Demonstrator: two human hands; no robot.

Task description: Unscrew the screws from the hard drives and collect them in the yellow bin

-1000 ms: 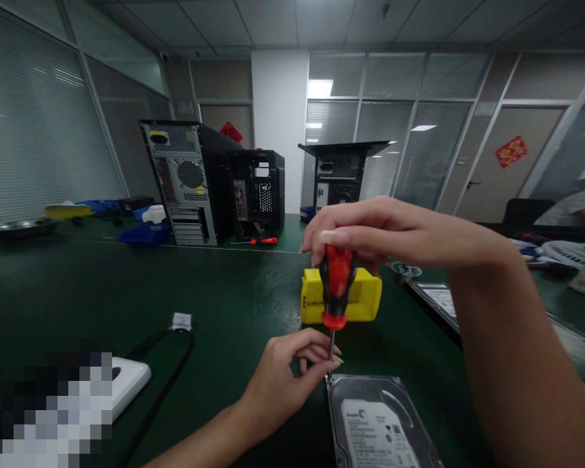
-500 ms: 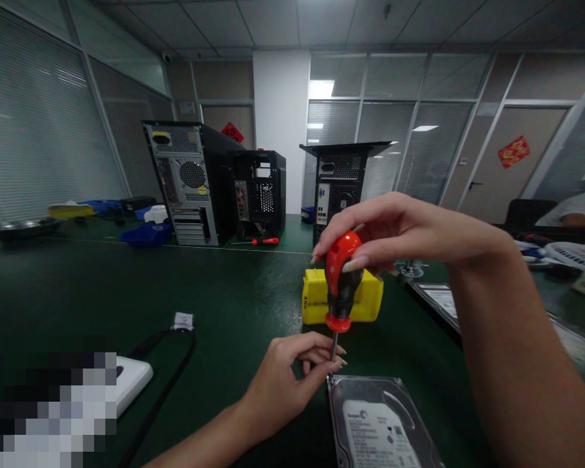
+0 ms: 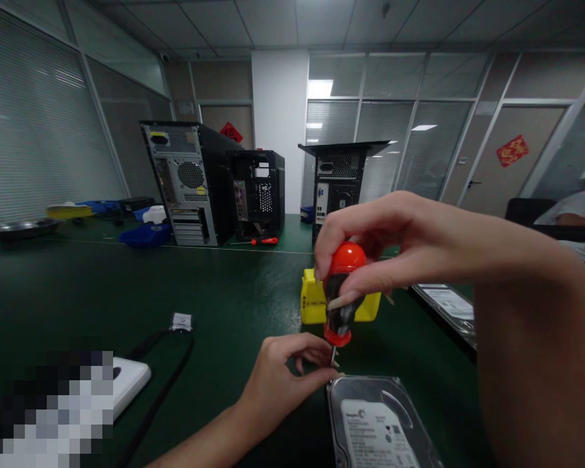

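My right hand (image 3: 394,250) grips a stubby screwdriver (image 3: 344,305) with a red and black handle, thumb in front and fingers behind. The shaft points down at the far left corner of a silver hard drive (image 3: 377,416) lying on the green table, label side up. Around the lower shaft, my left hand (image 3: 287,374) is closed in a pinch, its thumb touching the drive's corner. The screwdriver's tip is hidden by those fingers. Just behind the screwdriver sits a yellow plastic bin (image 3: 314,299), partly covered by my right hand.
Another hard drive (image 3: 446,305) lies right. A white device (image 3: 131,387) with a black strap (image 3: 168,383) is left. Computer cases (image 3: 190,182) stand at the back, with a red-handled screwdriver (image 3: 266,241) before them and a blue bin (image 3: 146,235) beside. A person's sleeve (image 3: 582,211) shows far right.
The screwdriver handle has moved slightly lower, and my right hand has turned around it, with its wrist and forearm farther right. My left hand stays at the drive's corner.
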